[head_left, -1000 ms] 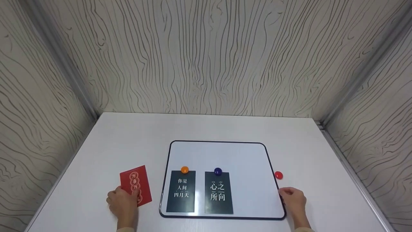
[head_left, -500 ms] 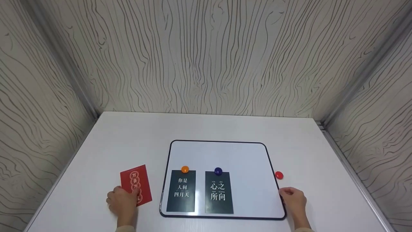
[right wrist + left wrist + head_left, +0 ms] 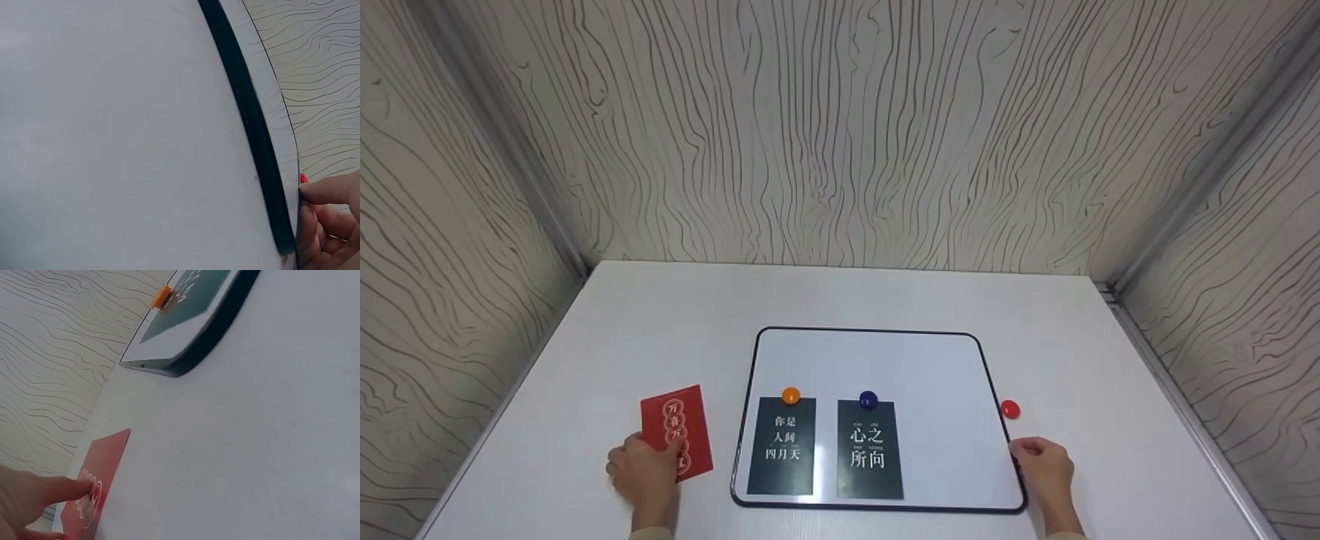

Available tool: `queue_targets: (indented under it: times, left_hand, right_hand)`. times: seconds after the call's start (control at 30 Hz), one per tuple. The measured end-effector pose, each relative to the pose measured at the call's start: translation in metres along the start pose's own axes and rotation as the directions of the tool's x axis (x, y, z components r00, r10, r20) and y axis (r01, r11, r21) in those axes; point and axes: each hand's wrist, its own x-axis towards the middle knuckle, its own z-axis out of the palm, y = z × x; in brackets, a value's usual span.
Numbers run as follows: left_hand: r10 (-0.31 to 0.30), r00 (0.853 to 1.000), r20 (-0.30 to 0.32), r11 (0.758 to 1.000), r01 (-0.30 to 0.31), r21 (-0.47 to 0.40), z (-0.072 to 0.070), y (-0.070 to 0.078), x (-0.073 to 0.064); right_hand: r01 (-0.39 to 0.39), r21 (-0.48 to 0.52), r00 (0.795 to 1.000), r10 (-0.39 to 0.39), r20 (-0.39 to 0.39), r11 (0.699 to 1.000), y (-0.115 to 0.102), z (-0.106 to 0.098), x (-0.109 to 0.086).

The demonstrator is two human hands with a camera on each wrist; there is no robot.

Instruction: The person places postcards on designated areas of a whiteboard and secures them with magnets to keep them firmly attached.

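Observation:
My left hand (image 3: 643,472) grips a red envelope (image 3: 696,427) with gold print, left of the whiteboard. In the left wrist view the thumb (image 3: 64,489) lies on the envelope's printed face. At the other side, my right hand (image 3: 1046,469) pinches the right edge of the black-rimmed whiteboard (image 3: 945,420). The right wrist view shows its thumb (image 3: 329,189) at the rim, fingers curled beneath. Two dark green cards lie on the board: the left card (image 3: 781,480) under an orange magnet (image 3: 790,395), the other card (image 3: 870,484) under a dark blue magnet (image 3: 868,400).
A red round magnet (image 3: 1010,409) sits just off the board's right edge, beyond my right hand. The white table (image 3: 840,296) runs back to a wood-grain patterned wall (image 3: 840,135). Similar panels stand at the left and right.

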Motion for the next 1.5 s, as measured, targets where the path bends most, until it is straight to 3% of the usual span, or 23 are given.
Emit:
queue_targets:
  times: [0.27,0.43,0.57,0.83,0.97,1.17,1.27,1.5]
  left_hand:
    - [-0.021,1.0,0.009,0.998,0.021,-0.052,0.001,0.002,0.002]
    - [-0.009,1.0,-0.012,0.999,0.008,-0.051,0.0,0.003,0.003]
    - [-0.037,0.999,0.0,0.999,0.037,-0.025,-0.001,0.004,0.003]
    - [-0.033,0.999,-0.023,0.996,0.031,-0.087,-0.001,0.002,0.001]
    - [-0.04,0.999,-0.006,0.979,0.038,-0.199,0.001,0.001,0.0]
    - [-0.047,0.999,0.021,0.928,0.052,-0.368,0.0,-0.004,0.0]
    - [-0.032,0.999,0.01,0.912,0.033,-0.409,-0.002,-0.005,0.0]
    - [-0.026,0.999,-0.028,0.905,0.012,-0.424,-0.004,-0.007,0.004]
  right_hand:
    - [0.057,-0.027,0.998,-0.058,-0.017,0.998,0.001,-0.002,-0.002]
    - [0.042,-0.018,0.999,-0.043,-0.022,0.999,0.001,-0.001,-0.002]
    - [0.026,-0.011,0.999,-0.026,-0.024,1.0,0.001,0.0,-0.001]
    - [0.013,-0.016,1.0,-0.014,-0.026,1.0,0.001,0.001,-0.001]
    - [-0.001,-0.005,1.0,0.001,-0.02,1.0,0.0,0.001,-0.002]
    - [0.015,-0.003,1.0,-0.015,-0.023,1.0,0.001,0.001,-0.002]
    - [0.038,-0.007,0.999,-0.038,-0.019,0.999,0.001,0.0,-0.003]
    - [0.022,-0.015,1.0,-0.023,-0.02,1.0,0.0,0.001,-0.002]
